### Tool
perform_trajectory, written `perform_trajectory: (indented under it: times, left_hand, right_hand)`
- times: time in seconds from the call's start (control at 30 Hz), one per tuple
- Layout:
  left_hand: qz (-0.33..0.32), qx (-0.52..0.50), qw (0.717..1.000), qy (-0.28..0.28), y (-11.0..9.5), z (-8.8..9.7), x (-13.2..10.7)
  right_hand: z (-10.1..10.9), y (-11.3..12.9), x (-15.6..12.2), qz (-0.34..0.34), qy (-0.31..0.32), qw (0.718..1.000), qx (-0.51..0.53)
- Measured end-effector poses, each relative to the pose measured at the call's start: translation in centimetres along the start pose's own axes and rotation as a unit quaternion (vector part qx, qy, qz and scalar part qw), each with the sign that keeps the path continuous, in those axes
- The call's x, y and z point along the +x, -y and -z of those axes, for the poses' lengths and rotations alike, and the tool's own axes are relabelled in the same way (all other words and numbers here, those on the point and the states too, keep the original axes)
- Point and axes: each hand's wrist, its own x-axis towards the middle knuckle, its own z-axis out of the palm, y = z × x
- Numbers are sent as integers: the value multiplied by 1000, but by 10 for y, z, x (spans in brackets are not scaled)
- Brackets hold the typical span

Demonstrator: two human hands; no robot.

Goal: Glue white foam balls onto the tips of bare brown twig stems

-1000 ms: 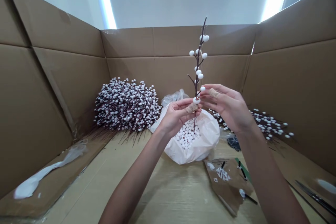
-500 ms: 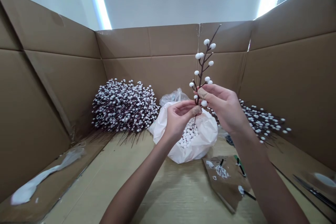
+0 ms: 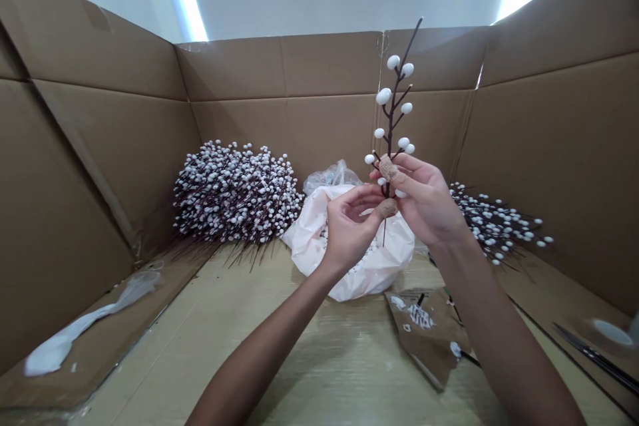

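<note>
we see both forearms reaching up from the near edge of the bench [image 3: 319, 359] and meeting above its middle. our left hand [image 3: 349, 226] is raised with the palm turned towards us and the fingers curled. its taped thumb tip pinches the lower stem of a dark twig [image 3: 393, 113]. our right hand [image 3: 426, 203] sits just beside it and slightly higher, touching the left. its taped forefinger and thumb pinch the same stem just above the left thumb.

the twig stands nearly upright, leaning a little to the right, and rises from between the two hands. small white berries [image 3: 383, 96] sit on its short side shoots. its bare lower tip hangs just below the left thumb.

behind and below the hands, towards the far edge of the bench, lies an open white bag [image 3: 319, 239], partly hidden by the left hand. a dense heap of berried twigs [image 3: 234, 193] lies in the far left corner, and a thinner heap [image 3: 494, 219] lies by the right edge. a cardboard scrap [image 3: 424, 339] with white smears lies beside the right forearm. cardboard walls [image 3: 100, 146] enclose the bench on three sides.
</note>
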Motion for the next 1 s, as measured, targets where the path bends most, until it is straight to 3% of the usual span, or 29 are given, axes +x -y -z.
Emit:
perform_trajectory:
  times: [0.1, 0.17, 0.23, 0.3, 0.4, 0.47, 0.53, 0.63, 0.7, 1.0]
  left_hand:
    - [0, 14, 999, 46, -7, 6, 4]
    - [38, 44, 989, 133, -19, 20, 10]
    - [115, 119, 954, 249, -32, 40, 20]
    - [151, 205, 916, 310, -36, 60, 32]
    - [176, 315, 871, 333, -15, 78, 44]
    - [189, 385, 824, 370, 15, 80, 45]
    - [162, 467, 792, 358, 47, 77, 42]
    - [156, 488, 782, 356, 83, 73, 34]
    - [155, 493, 776, 362, 95, 74, 30]
    - [133, 509, 770, 360, 103, 76, 24]
  right_hand:
    - [0, 2, -1, 24, -6, 1000, -19]
    - [0, 4, -1, 52, -14, 998, -36]
    - [2, 7, -1, 84, -26, 994, -62]
    - [4, 10, 0, 110, -34, 990, -87]
    - [7, 10, 2, 128, -38, 985, -110]
    - [9, 9, 3, 128, -38, 984, -117]
    - [9, 9, 3, 124, -39, 984, -117]
    - [8, 9, 3, 120, -37, 987, -99]
    - [7, 10, 3, 117, -28, 989, -84]
    - [3, 8, 3, 103, -14, 992, -66]
